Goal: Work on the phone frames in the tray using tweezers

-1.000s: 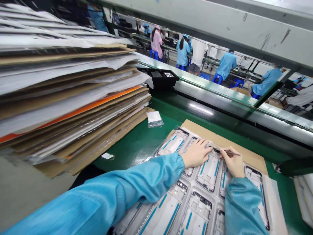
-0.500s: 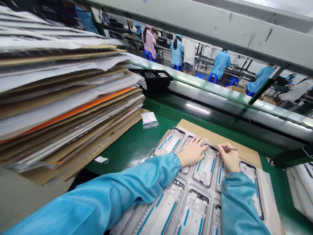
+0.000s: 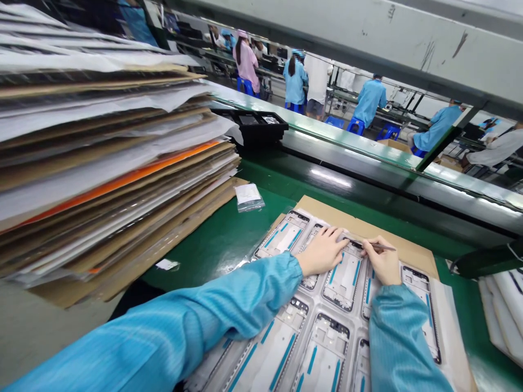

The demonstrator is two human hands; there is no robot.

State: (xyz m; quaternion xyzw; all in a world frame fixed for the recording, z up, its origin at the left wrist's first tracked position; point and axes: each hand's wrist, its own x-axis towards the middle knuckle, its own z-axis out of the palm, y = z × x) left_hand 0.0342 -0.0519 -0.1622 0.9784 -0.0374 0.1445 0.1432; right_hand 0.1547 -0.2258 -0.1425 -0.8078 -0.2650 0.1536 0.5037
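A pale plastic tray (image 3: pixel 314 308) holds rows of phone middle frames, each with blue strips on it. My left hand (image 3: pixel 321 253) lies over the upper part of the tray, fingers stretched out, fingertips by the top edge of one phone frame (image 3: pixel 341 279). Between the thumb and fingers of my right hand (image 3: pixel 384 262) is a slim pair of tweezers (image 3: pixel 384 248). Its tip points left to the dark top end of that same frame, near my left fingertips. Whether the tip grips anything is too small to tell. Blue sleeves cover both forearms.
Cardboard (image 3: pixel 368 224) lies under the tray on the green table (image 3: pixel 204 231). A tall stack of cardboard and sheets (image 3: pixel 122 179) stands left. Beyond are a small plastic bag (image 3: pixel 248 197) and a black bin (image 3: pixel 257 130). White padding (image 3: pixel 504 305) sits right. People work in the background.
The view has shifted very slightly. Both hands stay at the same phone frame, with the tweezers still in my right hand.
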